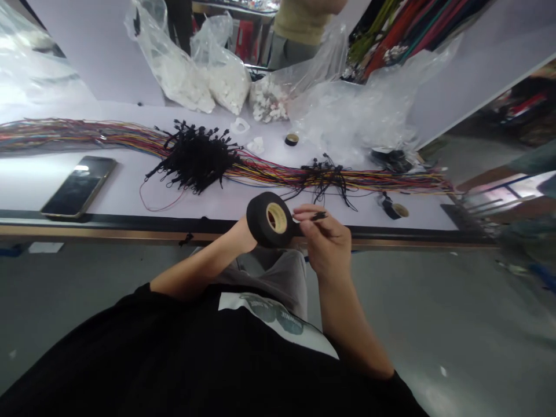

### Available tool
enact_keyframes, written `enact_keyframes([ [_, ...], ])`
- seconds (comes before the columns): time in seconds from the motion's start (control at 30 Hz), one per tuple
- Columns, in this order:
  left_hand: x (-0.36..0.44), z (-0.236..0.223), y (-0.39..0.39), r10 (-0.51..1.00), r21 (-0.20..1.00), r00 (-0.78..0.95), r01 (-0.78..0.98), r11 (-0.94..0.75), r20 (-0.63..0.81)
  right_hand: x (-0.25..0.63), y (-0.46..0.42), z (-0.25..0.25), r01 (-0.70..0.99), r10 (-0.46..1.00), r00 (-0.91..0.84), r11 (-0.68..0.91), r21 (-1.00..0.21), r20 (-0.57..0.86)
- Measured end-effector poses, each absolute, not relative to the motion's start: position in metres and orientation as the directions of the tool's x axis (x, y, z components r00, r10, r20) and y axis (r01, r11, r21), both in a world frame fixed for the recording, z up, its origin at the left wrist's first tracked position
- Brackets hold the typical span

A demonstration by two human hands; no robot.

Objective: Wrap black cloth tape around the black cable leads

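Observation:
A large roll of black tape with a cream core stands on edge in front of me at the table's near edge. My left hand is behind it and grips it, most of the fingers hidden by the roll. Just right of the roll, my right hand is closed in a pinch, and a short dark strip of tape runs from the roll to its fingertips. A small black piece lies across the right fingers; its kind is unclear. Beyond both hands stretches a long bundle of coloured wires.
Black connectors with short leads are heaped on the wires. A phone lies at left. Smaller tape rolls are on the table. Clear bags of white parts line the back. Another person stands beyond.

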State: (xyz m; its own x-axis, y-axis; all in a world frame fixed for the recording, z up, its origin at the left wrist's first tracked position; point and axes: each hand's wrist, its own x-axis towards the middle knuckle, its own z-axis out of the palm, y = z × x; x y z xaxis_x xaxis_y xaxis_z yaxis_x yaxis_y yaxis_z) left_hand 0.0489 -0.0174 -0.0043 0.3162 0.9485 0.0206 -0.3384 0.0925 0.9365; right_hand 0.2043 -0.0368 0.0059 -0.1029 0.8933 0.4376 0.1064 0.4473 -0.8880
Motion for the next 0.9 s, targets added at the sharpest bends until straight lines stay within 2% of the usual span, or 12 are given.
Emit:
enact_keyframes([
  [0.07,0.04,-0.003,-0.018,0.931,0.945,0.355,-0.324,0.042,0.081,0.201,-0.035,0.006,0.18,0.917,0.025,0.388,-0.904,0.399],
  [0.13,0.033,-0.002,-0.018,0.9,0.963,0.401,-0.261,-0.066,0.17,0.199,-0.035,0.009,0.311,0.931,0.053,0.328,-0.892,0.361],
  [0.2,0.031,-0.001,-0.018,0.901,0.971,0.361,-0.118,-0.209,0.238,0.196,-0.036,0.014,0.457,0.927,0.081,0.292,-0.84,0.367],
  [0.27,0.034,-0.001,-0.018,0.924,0.95,0.265,0.07,-0.304,0.276,0.192,-0.037,0.017,0.532,0.913,0.121,0.27,-0.802,0.388],
  [0.37,0.043,-0.005,-0.019,0.942,0.913,0.157,0.242,-0.328,0.297,0.185,-0.039,0.016,0.492,0.935,0.145,0.215,-0.843,0.323],
  [0.47,0.049,-0.011,-0.021,0.926,0.882,0.102,0.283,-0.377,0.363,0.18,-0.038,0.013,0.387,0.977,0.075,0.154,-0.909,0.198],
  [0.53,0.051,-0.015,-0.023,0.891,0.849,0.087,0.277,-0.451,0.445,0.179,-0.037,0.011,0.39,0.976,0.061,0.168,-0.906,0.207],
  [0.6,0.054,-0.018,-0.025,0.866,0.838,0.048,0.231,-0.495,0.499,0.18,-0.035,0.009,0.46,0.948,0.132,0.2,-0.865,0.289],
  [0.67,0.056,-0.018,-0.028,0.879,0.877,-0.06,0.122,-0.465,0.474,0.181,-0.033,0.007,0.499,0.904,0.22,0.219,-0.838,0.367],
  [0.77,0.059,-0.01,-0.029,0.957,0.943,-0.183,-0.205,-0.261,0.225,0.182,-0.031,0.003,0.397,0.884,0.265,0.265,-0.879,0.386],
  [0.83,0.056,-0.002,-0.028,0.991,0.898,-0.129,-0.432,-0.079,0.025,0.18,-0.032,-0.001,0.272,0.893,0.259,0.298,-0.915,0.368],
  [0.9,0.05,0.003,-0.026,0.996,0.825,0.024,-0.559,0.087,-0.089,0.177,-0.033,-0.006,0.186,0.89,0.277,0.321,-0.929,0.363],
])
